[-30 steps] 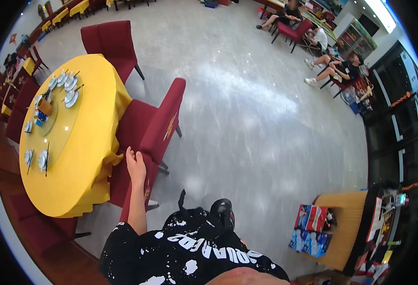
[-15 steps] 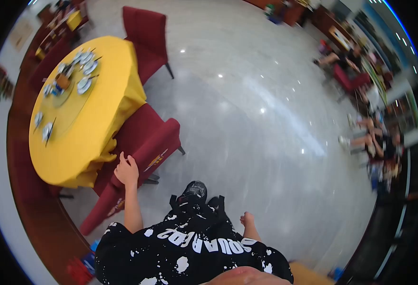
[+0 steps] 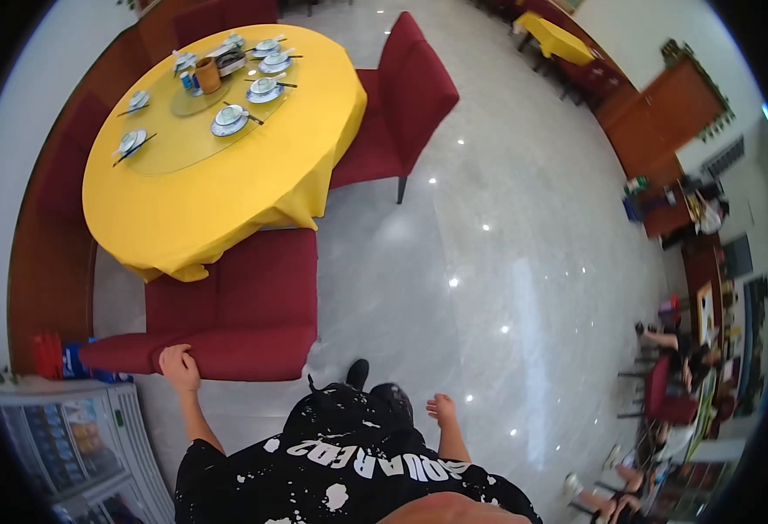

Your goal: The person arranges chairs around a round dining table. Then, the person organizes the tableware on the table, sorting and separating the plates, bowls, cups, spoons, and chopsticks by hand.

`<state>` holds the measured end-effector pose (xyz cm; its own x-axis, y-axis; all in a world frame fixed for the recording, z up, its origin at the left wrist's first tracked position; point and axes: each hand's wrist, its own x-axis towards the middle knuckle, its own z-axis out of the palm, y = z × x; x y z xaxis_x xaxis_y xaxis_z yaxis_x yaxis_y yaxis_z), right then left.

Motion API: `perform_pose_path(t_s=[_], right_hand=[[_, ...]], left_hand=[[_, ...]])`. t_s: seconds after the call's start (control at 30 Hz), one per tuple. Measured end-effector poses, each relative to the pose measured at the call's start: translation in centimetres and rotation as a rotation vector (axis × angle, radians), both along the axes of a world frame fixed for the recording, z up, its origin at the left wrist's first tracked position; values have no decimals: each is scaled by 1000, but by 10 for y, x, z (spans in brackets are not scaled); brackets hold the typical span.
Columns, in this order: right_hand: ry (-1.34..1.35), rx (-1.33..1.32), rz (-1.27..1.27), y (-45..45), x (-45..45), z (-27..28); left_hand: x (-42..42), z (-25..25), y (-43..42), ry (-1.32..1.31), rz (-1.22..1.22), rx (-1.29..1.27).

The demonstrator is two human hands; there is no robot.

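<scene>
My left hand point(image 3: 179, 367) rests on the top of the backrest of a dark red chair point(image 3: 253, 351), at the lower left; its fingers bend over the edge. Two such chairs stand side by side against a round table with a yellow cloth point(image 3: 314, 105). Below the middle of the view, my right hand point(image 3: 441, 407) hangs over the grey floor with its fingers loosely apart and holds nothing. Bowls and plates point(image 3: 228, 120) with chopsticks are set around the table's glass turntable, and a brown holder point(image 3: 207, 75) stands near its centre.
Another red chair point(image 3: 415, 92) stands right of the table. A glass-door display fridge point(image 3: 69, 445) is at the lower left, beside a red bag point(image 3: 48, 355). Several people sit at the lower right, one on a red chair point(image 3: 659, 393). A yellow-covered table point(image 3: 559, 39) stands farther back.
The view has turned left, bringing the fridge in and shifting the seated people to the lower right. My left hand has moved along the chair backs. My right hand has come into view.
</scene>
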<state>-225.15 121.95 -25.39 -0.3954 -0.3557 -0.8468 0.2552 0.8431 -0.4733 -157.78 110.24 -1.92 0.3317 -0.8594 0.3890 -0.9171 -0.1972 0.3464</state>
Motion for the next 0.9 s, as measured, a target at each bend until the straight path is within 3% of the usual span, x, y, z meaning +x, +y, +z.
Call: perform_pose_path(t_s=[0.1,0.13,0.17,0.23,0.3,0.4,0.43,0.5,0.53,0.57,0.7,0.9], right_hand=[[-25,119,144,-69,-42,-10],[-52,162,165,-91,-57,-14],[-66,205,190,-114,-74,-18],[-95,270,234,-165,-112,-28],[-115,256,285,-225,-164,-58],[-88,161,436,-305,-248,-96],[-20,81,607,-339,-273,-92],[-176,294,198,-427,-307,-75],[-210,271,103,-470,-329,-76],[-89,195,174,-516,-341,-63],[-21,78,230,-704,-402,-46],[42,-75,385,-941,-446,-27]], left_hand=[[-38,-18,-38,-61,510,176],[-64,-27,-60,-195,724,234],[-100,-11,-92,-123,753,460],[-187,-20,-166,47,557,376],[-284,-33,-249,266,180,258],[-421,-46,-369,473,-249,334],[-460,-47,-407,506,-344,371],[-523,-43,-485,525,-449,397],[-548,-39,-523,528,-458,377],[-566,-34,-556,531,-440,341],[-614,-3,-683,583,-236,118],[-656,-5,-894,663,5,-40]])
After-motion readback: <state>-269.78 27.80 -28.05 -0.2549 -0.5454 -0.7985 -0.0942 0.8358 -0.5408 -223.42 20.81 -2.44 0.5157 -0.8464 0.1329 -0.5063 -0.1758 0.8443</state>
